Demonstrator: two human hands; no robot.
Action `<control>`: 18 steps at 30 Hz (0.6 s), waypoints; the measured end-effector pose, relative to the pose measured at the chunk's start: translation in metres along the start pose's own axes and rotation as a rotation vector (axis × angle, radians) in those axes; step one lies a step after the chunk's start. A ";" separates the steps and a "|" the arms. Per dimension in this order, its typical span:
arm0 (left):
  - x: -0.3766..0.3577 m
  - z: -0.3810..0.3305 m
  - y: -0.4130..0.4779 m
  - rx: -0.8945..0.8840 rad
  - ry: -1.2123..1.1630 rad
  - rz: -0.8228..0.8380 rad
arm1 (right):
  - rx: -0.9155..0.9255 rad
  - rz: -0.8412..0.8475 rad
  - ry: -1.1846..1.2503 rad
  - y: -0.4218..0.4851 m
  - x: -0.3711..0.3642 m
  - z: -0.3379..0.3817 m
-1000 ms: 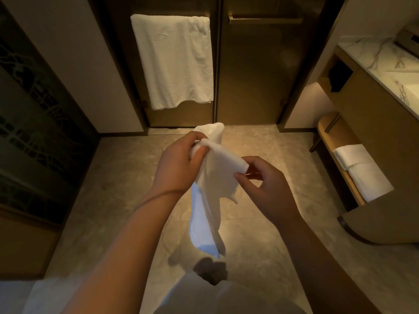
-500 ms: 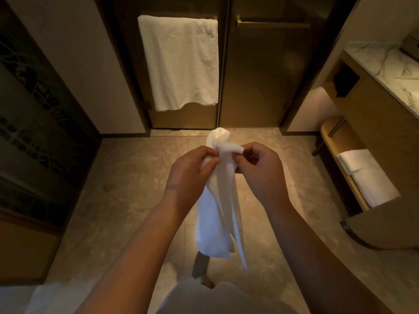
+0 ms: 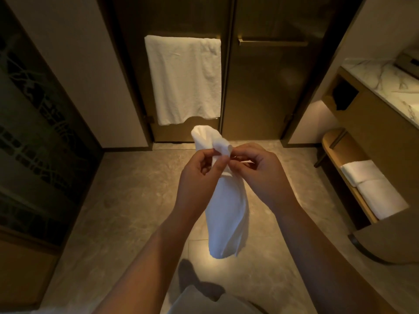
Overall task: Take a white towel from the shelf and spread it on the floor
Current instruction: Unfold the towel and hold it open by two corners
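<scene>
The white towel (image 3: 226,209) hangs in mid-air over the middle of the floor (image 3: 127,200), bunched lengthwise, its lower end dangling free above the tiles and its top folded over in a small peak above the hands. The left hand (image 3: 199,177) is pinched shut on the towel's upper edge, thumb and forefinger closed on the cloth. The right hand (image 3: 260,173) meets it from the other side, fingertips closed on the same edge just beside the left thumb, so both hands touch at the top of the towel.

Below and around the towel the tiled floor lies bare, wider to the left than to the right. On the right, a wooden shelf (image 3: 335,155) runs along under the marble counter (image 3: 385,82), with two folded white towels (image 3: 371,186) stacked side by side on it, well apart from the hands. Straight ahead stand two dark doors (image 3: 267,91); a larger hanging towel (image 3: 183,78) drapes over the bar on the left door, its lower edge just above the peak of the held towel. A dark patterned panel (image 3: 34,132) closes off the left side.
</scene>
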State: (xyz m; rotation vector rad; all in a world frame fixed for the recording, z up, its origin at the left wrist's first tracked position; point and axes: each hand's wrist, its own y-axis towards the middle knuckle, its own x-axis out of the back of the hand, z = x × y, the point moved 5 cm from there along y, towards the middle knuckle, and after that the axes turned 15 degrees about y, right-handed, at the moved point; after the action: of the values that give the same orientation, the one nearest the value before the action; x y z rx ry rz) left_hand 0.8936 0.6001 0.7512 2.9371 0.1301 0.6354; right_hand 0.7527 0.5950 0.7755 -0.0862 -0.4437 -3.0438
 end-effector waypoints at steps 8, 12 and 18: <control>0.011 -0.010 0.006 -0.092 0.070 -0.061 | 0.030 0.019 0.036 0.006 -0.003 -0.001; 0.010 -0.018 0.009 -0.151 0.133 -0.046 | 0.060 -0.013 0.013 0.007 0.003 0.001; 0.003 -0.023 0.015 -0.160 0.231 0.058 | 0.104 -0.125 -0.162 0.000 0.010 -0.003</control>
State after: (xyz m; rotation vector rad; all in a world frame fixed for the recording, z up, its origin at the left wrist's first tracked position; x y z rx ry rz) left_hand 0.8876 0.5882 0.7756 2.7151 0.0156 0.9462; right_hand 0.7422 0.5931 0.7731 -0.3121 -0.6414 -3.1418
